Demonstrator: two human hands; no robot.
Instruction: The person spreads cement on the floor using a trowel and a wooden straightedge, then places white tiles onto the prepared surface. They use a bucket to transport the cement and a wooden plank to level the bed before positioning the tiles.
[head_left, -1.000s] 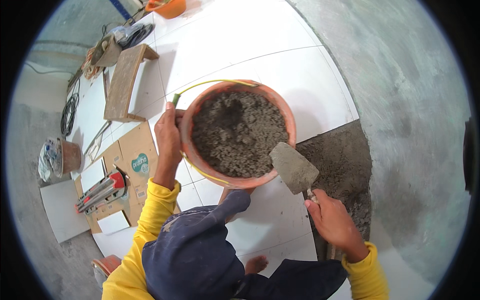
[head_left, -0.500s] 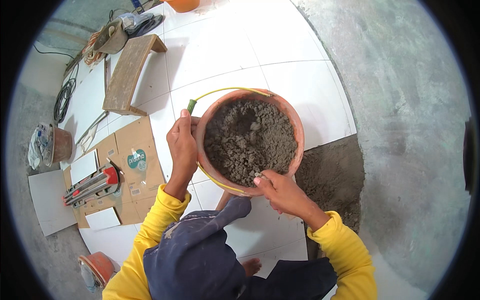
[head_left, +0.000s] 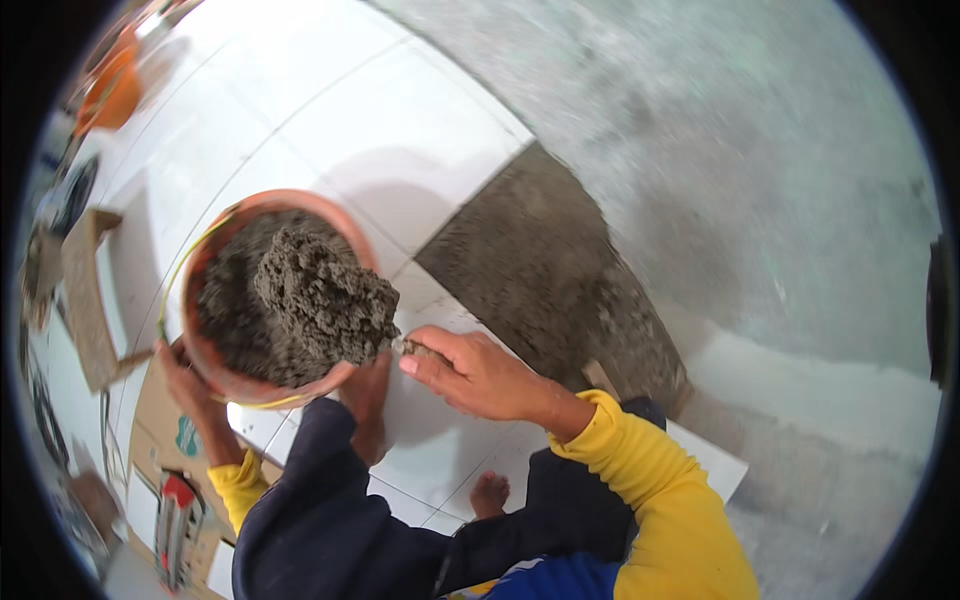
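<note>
My right hand (head_left: 470, 372) is closed around the handle of a trowel (head_left: 400, 346). A large heap of damp grey mortar (head_left: 325, 295) covers its blade, lifted over the right part of an orange bucket (head_left: 362, 238). More crumbly mortar (head_left: 225, 325) fills the bucket below. On the bucket's lower left side, my left hand (head_left: 190, 388) grips it near the rim, its fingers partly hidden. The yellow wire handle (head_left: 180, 268) hangs along the bucket's left side. Right of the bucket lies a patch of spread mortar (head_left: 530, 265) beside the white tiles (head_left: 330, 110).
A wooden stool (head_left: 88, 300) stands at the left, with an orange bucket (head_left: 112, 92) farther off. Cardboard (head_left: 155, 425) carries a red and grey tile cutter (head_left: 175, 520). My bare foot (head_left: 490, 494) rests on the tiles. A wood piece (head_left: 600, 380) touches the mortar patch's near edge.
My right hand has raised the trowel with a heap of mortar out of the bucket. The view has swung right, bringing more of the mortar patch into sight. My left hand stays on the bucket.
</note>
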